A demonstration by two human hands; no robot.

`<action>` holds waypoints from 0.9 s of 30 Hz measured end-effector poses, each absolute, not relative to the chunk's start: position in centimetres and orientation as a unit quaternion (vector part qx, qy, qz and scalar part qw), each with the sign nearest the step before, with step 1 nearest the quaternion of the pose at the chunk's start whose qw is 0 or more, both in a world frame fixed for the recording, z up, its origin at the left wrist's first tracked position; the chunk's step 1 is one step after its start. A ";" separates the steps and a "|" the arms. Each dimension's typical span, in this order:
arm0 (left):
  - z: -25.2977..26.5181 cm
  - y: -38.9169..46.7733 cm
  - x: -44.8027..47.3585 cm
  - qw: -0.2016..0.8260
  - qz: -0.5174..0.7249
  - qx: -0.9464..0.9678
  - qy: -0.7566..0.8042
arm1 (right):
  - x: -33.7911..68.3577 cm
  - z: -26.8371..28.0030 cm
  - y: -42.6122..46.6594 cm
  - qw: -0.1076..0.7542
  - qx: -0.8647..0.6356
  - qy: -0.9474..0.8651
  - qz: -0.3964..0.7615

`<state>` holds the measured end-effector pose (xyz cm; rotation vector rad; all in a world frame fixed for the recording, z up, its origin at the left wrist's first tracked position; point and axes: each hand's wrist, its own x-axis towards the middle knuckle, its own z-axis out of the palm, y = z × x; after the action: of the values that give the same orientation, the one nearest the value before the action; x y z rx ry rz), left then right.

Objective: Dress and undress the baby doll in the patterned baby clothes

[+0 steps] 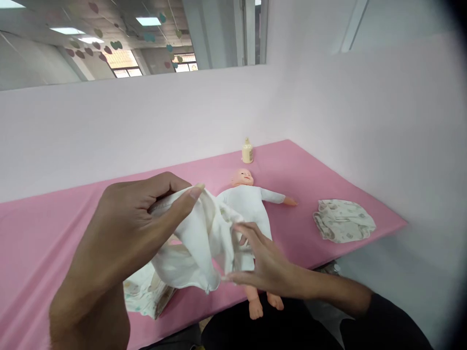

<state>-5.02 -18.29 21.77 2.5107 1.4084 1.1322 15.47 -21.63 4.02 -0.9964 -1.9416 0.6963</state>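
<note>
A small white garment [199, 238] hangs bunched in the air between my two hands. My left hand [134, 228] pinches its upper edge between thumb and fingers. On the other side, my right hand [272, 267] has its thumb and fingers around the cloth's right edge, and the fingertips are partly hidden by folds. Behind the garment a baby doll [248, 204] in a white long-sleeved top lies on its back, head toward the wall. One arm is stretched out to the right, and its bare feet show below my right hand. The garment and my hands cover part of its body.
A pink-covered table [292, 165] stands against the white wall. A cream bottle [247, 151] is upright beyond the doll's head. Folded patterned clothing [345, 221] lies at the right, and a folded patterned cloth [144, 291] lies under my left hand near the front edge.
</note>
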 end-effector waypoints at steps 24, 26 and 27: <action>20.1 -14.5 -13.6 0.055 0.098 0.844 0.525 | 26.7 13.6 -15.0 0.523 -0.485 -0.670 0.207; 19.2 -14.5 -14.4 0.070 0.076 0.842 0.530 | 27.3 13.6 -15.7 0.475 -0.503 -0.704 0.159; 18.7 -14.8 -14.8 0.080 0.072 0.839 0.533 | 27.5 13.4 -16.3 0.441 -0.512 -0.721 0.155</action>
<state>-14.77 -14.84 18.70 2.5093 1.5938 0.2163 27.55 -16.32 13.42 -1.2712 -1.7888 0.3845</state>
